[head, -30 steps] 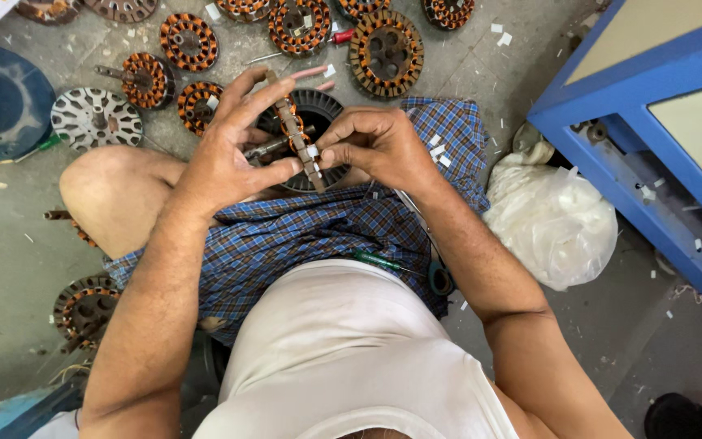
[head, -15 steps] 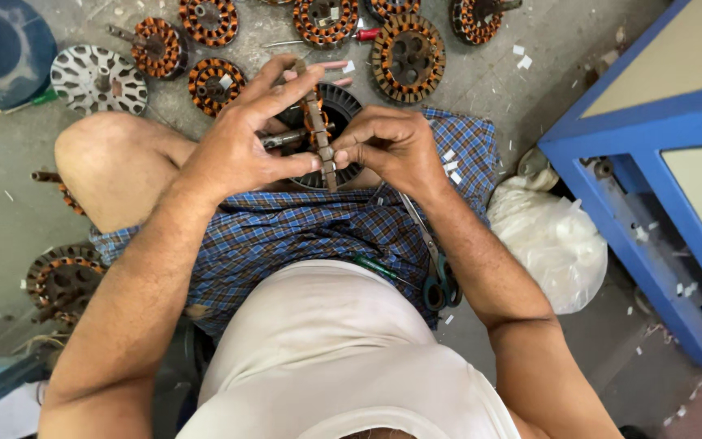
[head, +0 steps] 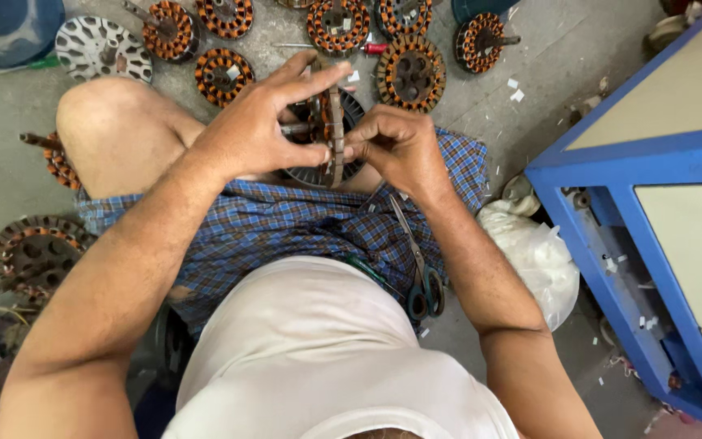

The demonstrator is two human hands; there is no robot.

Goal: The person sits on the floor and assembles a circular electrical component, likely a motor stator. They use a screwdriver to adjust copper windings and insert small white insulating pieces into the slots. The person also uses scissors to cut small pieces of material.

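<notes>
1. While sitting on the floor, the person holds a motor stator [head: 331,130] on edge above the lap, left hand [head: 257,130] clasped round its near side.
2. Right hand [head: 396,146] pinches its rim with closed fingertips.
3. Several copper-wound stators [head: 410,73] lie finished-looking on the concrete; how much remains on the held one I cannot tell.
4. Scissors [head: 424,284] rest on the checked cloth [head: 286,232].
</notes>
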